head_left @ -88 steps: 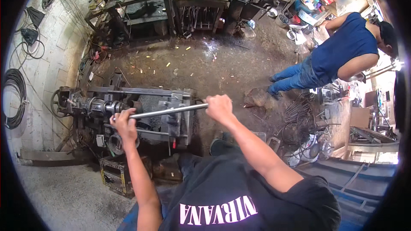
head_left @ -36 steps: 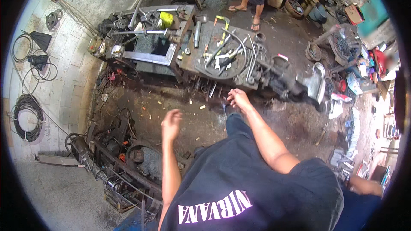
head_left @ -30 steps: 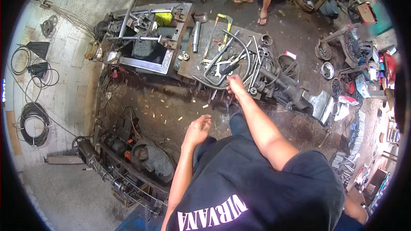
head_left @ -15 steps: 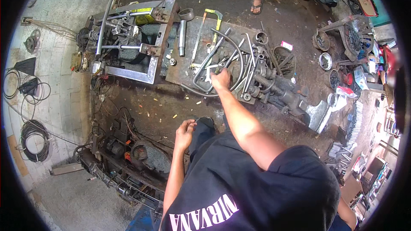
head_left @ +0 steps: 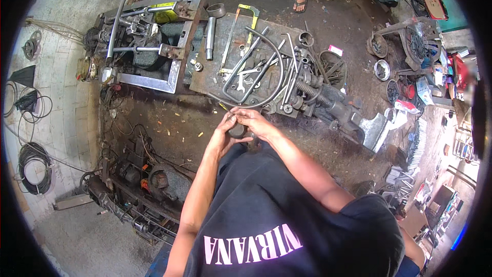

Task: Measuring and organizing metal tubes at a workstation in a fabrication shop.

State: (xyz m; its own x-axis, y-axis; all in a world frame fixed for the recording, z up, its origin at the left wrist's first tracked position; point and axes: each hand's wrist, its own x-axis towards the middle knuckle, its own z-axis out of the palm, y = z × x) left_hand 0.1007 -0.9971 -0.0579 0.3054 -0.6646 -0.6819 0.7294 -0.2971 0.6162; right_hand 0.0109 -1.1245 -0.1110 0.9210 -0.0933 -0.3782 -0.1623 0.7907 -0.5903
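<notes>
My left hand (head_left: 222,132) and my right hand (head_left: 257,123) meet in front of my body, just short of the work board's near edge. Both close around a dark, rounded part (head_left: 238,132), partly covered by the fingers; its exact kind does not show. A thin yellow-and-dark piece (head_left: 223,106) lies just beyond the left fingertips; whether it is held, I cannot tell. Past my hands, the board (head_left: 209,79) carries a curved dark hose (head_left: 281,66), bent metal rods (head_left: 245,57), open-end wrenches (head_left: 250,71) and a yellow-framed hacksaw (head_left: 254,16).
At the left stands a metal frame (head_left: 148,86) with rods and a gear. Greasy machine parts with a coil spring (head_left: 309,91) lie at the right. Below left sits a machine (head_left: 134,195). Across the floor another person's feet (head_left: 300,4) show. Coiled cable (head_left: 35,168) hangs on the wall.
My right hand has drawn back from the tools on the board toward my body. My left hand has risen to meet it, and both now hold the dark rounded part.
</notes>
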